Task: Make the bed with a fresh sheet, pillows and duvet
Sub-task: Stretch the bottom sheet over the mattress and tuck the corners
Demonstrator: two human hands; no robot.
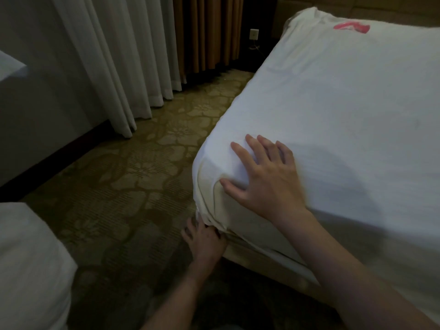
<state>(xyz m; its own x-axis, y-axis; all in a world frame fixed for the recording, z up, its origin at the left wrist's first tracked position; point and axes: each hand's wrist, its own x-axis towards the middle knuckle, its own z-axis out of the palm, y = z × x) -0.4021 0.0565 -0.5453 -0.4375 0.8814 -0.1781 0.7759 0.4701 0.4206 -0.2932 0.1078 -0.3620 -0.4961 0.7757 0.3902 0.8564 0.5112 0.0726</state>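
Head view: You're at the near-left corner of the bed (238,252), tucking stage. The sheet (333,103) is spread over the mattress top and folded down round that corner. Your right hand (264,172) lies flat, fingers spread, pinning the sheet on the corner. Your left hand (204,236) is low at the bed's bottom edge, fingers curled into the hanging fabric, seemingly pushing it under.

Likely next: drive the loose fold under the mattress, then smooth along the near edge. No pillows or duvet on the bed yet.

Room: carpet (133,186) open beside the bed's left edge up to the curtains (114,67); a second white bed (28,265) sits near your left elbow.
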